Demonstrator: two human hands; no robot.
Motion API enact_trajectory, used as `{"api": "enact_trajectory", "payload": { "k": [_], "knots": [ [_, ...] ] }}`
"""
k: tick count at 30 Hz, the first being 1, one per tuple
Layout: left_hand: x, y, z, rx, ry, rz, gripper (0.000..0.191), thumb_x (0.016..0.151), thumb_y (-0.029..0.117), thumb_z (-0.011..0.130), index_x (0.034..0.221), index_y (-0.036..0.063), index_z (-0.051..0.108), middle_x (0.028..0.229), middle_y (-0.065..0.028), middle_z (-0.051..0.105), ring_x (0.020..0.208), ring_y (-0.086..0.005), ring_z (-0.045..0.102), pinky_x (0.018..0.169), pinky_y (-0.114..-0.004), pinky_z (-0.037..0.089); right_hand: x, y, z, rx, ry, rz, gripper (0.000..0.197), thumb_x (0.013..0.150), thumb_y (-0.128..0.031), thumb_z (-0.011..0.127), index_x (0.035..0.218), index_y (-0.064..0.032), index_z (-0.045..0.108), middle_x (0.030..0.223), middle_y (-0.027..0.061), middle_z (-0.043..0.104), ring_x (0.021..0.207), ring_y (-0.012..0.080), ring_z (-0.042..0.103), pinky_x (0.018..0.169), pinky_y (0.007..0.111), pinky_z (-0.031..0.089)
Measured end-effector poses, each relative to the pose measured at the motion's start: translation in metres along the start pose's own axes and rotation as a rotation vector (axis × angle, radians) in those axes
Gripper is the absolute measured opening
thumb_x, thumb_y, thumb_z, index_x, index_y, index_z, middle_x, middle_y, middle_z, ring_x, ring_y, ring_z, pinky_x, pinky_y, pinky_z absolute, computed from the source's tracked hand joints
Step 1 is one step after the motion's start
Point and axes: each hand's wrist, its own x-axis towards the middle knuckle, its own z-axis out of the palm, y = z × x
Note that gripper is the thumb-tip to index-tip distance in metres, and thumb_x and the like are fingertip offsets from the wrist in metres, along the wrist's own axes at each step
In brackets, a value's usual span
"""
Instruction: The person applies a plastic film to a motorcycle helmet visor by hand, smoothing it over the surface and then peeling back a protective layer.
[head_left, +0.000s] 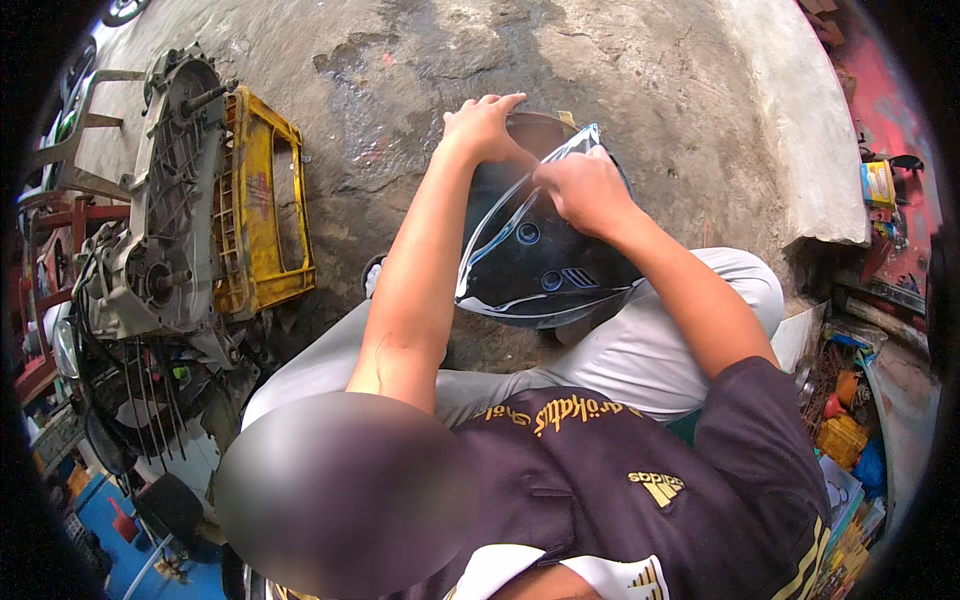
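Observation:
A dark round pan or tub (512, 225) rests low between my bent legs, over the concrete floor. Across it lies a clear, glossy piece (499, 217), perhaps plastic film, with bright reflecting edges; two small round marks and a set of slanted bars show near its lower part. At the far left rim is my left hand (484, 131), fingers spread, its thumb reaching towards the glossy edge. My right hand (581, 187) is closed on the upper edge of the glossy piece, close to the left thumb. Its fingertips are partly hidden.
At left, a metal engine casing (176, 202) stands beside a yellow plastic crate (251, 289). A raised concrete ledge (814, 150) runs along the right. Mixed parts and containers (844, 439) lie at lower right. A blue surface (116, 551) is at lower left.

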Motion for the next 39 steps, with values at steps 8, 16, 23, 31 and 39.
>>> {"api": "enact_trajectory", "payload": {
  "k": [8, 16, 23, 31, 39],
  "knots": [
    [0.003, 0.001, 0.002, -0.018, -0.001, 0.018, 0.126, 0.05, 0.059, 0.098, 0.162, 0.034, 0.047, 0.164, -0.0083, 0.051, 0.153, -0.0364, 0.044, 0.12, -0.065, 0.037, -0.004, 0.003, 0.011, -0.048, -0.047, 0.008, 0.015, 0.095, -0.016, 0.064, 0.098, -0.016, 0.079, 0.084, 0.0131, 0.076, 0.085, 0.0351, 0.075, 0.089, 0.053, 0.051],
    [0.001, 0.001, 0.002, -0.021, 0.022, 0.022, 0.126, 0.049, 0.059, 0.099, 0.162, 0.0332, 0.048, 0.163, -0.0087, 0.052, 0.152, -0.0362, 0.045, 0.121, -0.067, 0.036, -0.002, 0.0, 0.002, -0.096, -0.004, 0.001, 0.016, 0.092, -0.015, 0.065, 0.097, -0.0162, 0.08, 0.086, 0.0131, 0.077, 0.085, 0.0342, 0.076, 0.089, 0.053, 0.052],
    [0.002, -0.004, 0.003, -0.014, 0.019, 0.011, 0.128, 0.048, 0.06, 0.098, 0.162, 0.0321, 0.048, 0.163, -0.0085, 0.052, 0.152, -0.0361, 0.045, 0.121, -0.064, 0.037, 0.002, 0.002, -0.003, 0.137, 0.137, 0.026, 0.011, 0.094, -0.015, 0.064, 0.093, -0.0135, 0.075, 0.084, 0.0133, 0.075, 0.084, 0.039, 0.072, 0.085, 0.052, 0.049],
    [0.001, -0.003, 0.002, -0.014, 0.01, 0.01, 0.128, 0.048, 0.061, 0.098, 0.163, 0.0317, 0.047, 0.163, -0.0087, 0.052, 0.152, -0.0356, 0.045, 0.122, -0.063, 0.036, 0.0, 0.002, 0.007, -0.035, -0.066, 0.075, 0.017, 0.095, -0.019, 0.063, 0.097, -0.0179, 0.08, 0.083, 0.013, 0.076, 0.084, 0.034, 0.076, 0.086, 0.055, 0.05],
    [-0.001, 0.003, -0.001, -0.001, 0.008, 0.007, 0.13, 0.048, 0.062, 0.099, 0.163, 0.032, 0.047, 0.163, -0.0092, 0.053, 0.152, -0.0355, 0.045, 0.121, -0.062, 0.037, 0.001, 0.008, 0.006, -0.032, -0.029, 0.078, 0.015, 0.093, -0.018, 0.064, 0.094, -0.0179, 0.079, 0.083, 0.0135, 0.076, 0.086, 0.033, 0.077, 0.086, 0.057, 0.05]
  ]
}}
